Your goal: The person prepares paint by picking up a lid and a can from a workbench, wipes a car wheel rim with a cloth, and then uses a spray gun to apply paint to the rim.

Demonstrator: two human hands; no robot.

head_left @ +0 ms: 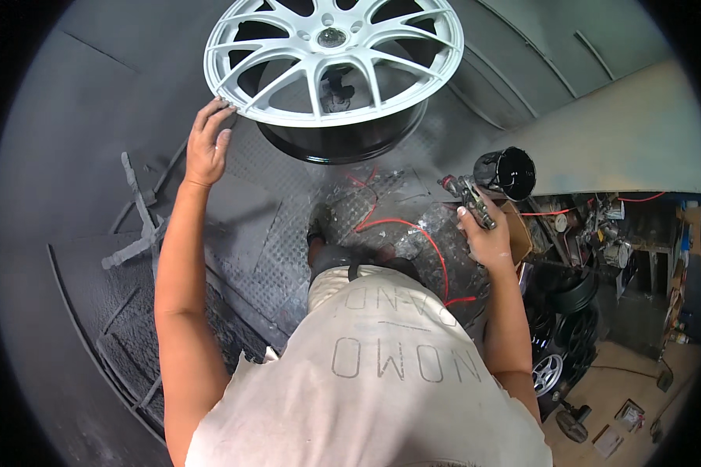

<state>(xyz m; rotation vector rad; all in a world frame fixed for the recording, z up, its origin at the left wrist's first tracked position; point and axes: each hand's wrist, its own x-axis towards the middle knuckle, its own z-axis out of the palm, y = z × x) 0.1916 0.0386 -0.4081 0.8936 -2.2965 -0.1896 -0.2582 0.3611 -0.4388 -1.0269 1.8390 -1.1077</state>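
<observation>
A white multi-spoke wheel point(315, 100) with a dark, glossy barrel point(331, 150) is raised at the top of the view. My left hand point(210, 148) touches the wheel's lower-left edge with its fingertips, thumb apart below the rim. My right hand point(487, 237) holds a metal spray gun point(467, 198) at right of centre. A cup coated with dark glossy liquid point(505, 173) is attached to the gun, tilted so its inside shows.
A red hose point(397, 222) snakes over the stained floor point(265, 194). Grey-coated bars point(132, 241) lie at left. A pale curved panel point(615, 132) is at right, above cluttered shelving point(623, 233). Several wheels and tyres point(568, 311) are stacked below, near a fan point(570, 424).
</observation>
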